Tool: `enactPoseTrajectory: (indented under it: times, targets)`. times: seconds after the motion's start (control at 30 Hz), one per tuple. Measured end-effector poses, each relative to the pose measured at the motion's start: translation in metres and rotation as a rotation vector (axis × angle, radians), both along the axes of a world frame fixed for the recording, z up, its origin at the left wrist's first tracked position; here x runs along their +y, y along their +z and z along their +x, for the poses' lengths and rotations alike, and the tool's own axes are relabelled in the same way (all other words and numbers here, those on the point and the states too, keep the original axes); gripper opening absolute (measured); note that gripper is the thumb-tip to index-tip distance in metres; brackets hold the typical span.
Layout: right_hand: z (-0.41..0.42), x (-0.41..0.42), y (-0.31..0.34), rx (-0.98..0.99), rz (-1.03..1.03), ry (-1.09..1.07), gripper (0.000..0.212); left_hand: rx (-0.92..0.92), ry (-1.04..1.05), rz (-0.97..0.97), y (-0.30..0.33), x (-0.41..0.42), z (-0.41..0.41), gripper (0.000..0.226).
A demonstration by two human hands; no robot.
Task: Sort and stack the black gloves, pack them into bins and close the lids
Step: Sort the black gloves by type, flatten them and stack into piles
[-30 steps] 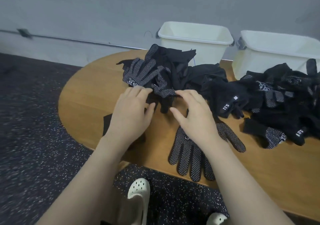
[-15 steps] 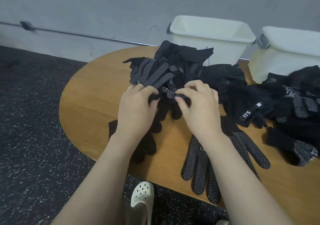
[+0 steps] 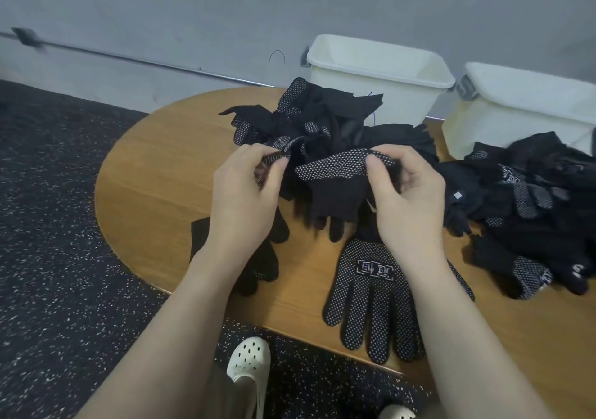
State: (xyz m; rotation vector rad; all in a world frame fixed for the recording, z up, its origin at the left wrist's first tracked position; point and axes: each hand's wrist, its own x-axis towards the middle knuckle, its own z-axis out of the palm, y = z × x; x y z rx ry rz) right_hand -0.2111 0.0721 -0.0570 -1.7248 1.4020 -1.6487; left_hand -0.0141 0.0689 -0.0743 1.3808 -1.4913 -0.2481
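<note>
1. A dark speckled floor [image 3: 58, 257] is filling the left side; the wooden table [image 3: 154, 173] is curving its rounded end toward it, with bare wood showing between that edge and the gloves.
2. A plain black glove [image 3: 258, 264] is lying flat near the table's front edge, partly under the left forearm.
3. The left hand [image 3: 245, 202] is pinching a dotted piece of the held glove between thumb and curled fingers, just in front of the central glove pile [image 3: 316, 122]; the pile is sitting mid-table, reaching close to the far edge.
4. The right hand [image 3: 409, 202] is gripping the held glove [image 3: 335, 173] at its dotted side, thumb on top and fingers curled beneath; the glove is hanging raised above the wood between both hands.
5. A dotted glove [image 3: 371, 293] is lying palm-up below the right wrist, its fingertips reaching the front edge.
6. Two white bins [image 3: 377, 76] are standing open at the far edge, the second [image 3: 522, 109] beside the first; a second glove heap [image 3: 541, 212] is spreading in front of it, running out of view at the right.
7. A white clog [image 3: 248, 367] is showing below the table edge.
</note>
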Motion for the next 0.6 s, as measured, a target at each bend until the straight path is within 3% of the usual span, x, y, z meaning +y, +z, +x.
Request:
enactPoseTrajectory:
  times: [0.13, 0.27, 0.4, 0.53, 0.6]
  targets:
    - [-0.017, 0.009, 0.008, -0.105, 0.015, -0.024, 0.020, -0.051, 0.017, 0.045, 0.001, 0.001, -0.009, 0.014]
    - [-0.035, 0.016, 0.005, -0.152, 0.078, -0.044, 0.011, -0.117, -0.032, 0.034, -0.002, 0.004, -0.024, 0.024]
    - [-0.052, 0.023, 0.001, -0.237, 0.135, -0.029, 0.012, -0.213, -0.246, -0.007, 0.001, 0.013, -0.044, 0.037]
    - [-0.067, 0.032, 0.000, -0.339, 0.185, 0.029, 0.011, -0.246, -0.461, 0.099, -0.001, 0.025, -0.064, 0.063]
    - [-0.074, 0.036, -0.001, -0.378, 0.230, 0.075, 0.006, -0.227, -0.482, 0.117, -0.003, 0.028, -0.073, 0.063]
